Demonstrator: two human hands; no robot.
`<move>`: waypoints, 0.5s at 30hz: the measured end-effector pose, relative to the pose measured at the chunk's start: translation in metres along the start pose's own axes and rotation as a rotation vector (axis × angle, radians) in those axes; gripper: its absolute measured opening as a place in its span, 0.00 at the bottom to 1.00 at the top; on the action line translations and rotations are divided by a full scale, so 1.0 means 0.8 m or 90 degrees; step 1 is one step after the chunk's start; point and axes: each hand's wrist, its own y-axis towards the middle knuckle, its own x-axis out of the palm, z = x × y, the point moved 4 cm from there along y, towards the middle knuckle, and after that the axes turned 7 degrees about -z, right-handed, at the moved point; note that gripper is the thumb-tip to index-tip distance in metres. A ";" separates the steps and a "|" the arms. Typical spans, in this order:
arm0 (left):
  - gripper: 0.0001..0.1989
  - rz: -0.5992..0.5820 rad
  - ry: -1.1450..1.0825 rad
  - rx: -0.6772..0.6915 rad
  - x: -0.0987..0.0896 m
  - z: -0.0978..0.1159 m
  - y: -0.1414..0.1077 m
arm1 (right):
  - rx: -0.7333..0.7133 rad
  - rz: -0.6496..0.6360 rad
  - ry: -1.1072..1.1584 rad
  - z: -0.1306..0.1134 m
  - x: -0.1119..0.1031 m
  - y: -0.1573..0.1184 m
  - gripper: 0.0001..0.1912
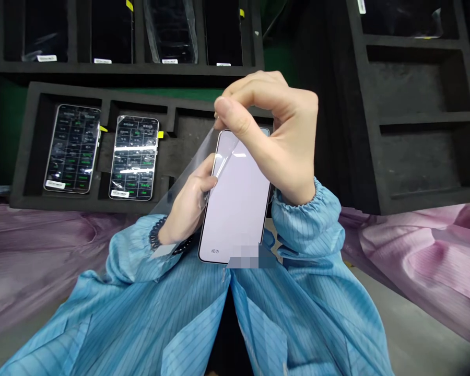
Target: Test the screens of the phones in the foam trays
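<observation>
A smartphone [238, 209] with a lit, pale lilac-white screen is held upright in front of my chest. Small dark characters show near its lower left. My left hand [190, 201] grips its left edge, the thumb on the side and the other fingers hidden behind. Above the phone's top end, my right hand [276, 125] pinches the corner of a clear plastic film [194, 167] between thumb and fingers. That film hangs down to the left, over my left hand and wrist, with a white label [164, 250] at its lower end.
A black foam tray [19, 151] at left holds two lit phones [73, 149] showing dark grid screens with green text. Another tray [141, 68] behind it carries several dark, film-covered phones. At right stands a tray [419, 117] with square compartments. Pink fabric [434, 245] lies on both sides.
</observation>
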 end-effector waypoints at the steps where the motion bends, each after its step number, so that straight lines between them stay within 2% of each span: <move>1: 0.18 0.005 -0.012 0.006 -0.002 -0.001 0.000 | -0.004 -0.005 0.021 0.000 -0.001 0.000 0.14; 6: 0.22 -0.011 -0.107 0.030 -0.004 -0.006 -0.003 | -0.049 -0.036 0.099 -0.002 -0.002 0.002 0.13; 11: 0.24 0.005 -0.106 0.049 -0.001 -0.002 -0.007 | -0.044 -0.035 0.151 -0.008 -0.004 0.003 0.13; 13: 0.21 0.026 -0.098 0.065 -0.010 0.002 -0.006 | -0.039 -0.007 0.188 -0.007 -0.017 -0.003 0.13; 15: 0.19 0.072 -0.071 0.078 -0.034 0.005 -0.002 | -0.024 0.038 0.182 0.001 -0.039 -0.017 0.11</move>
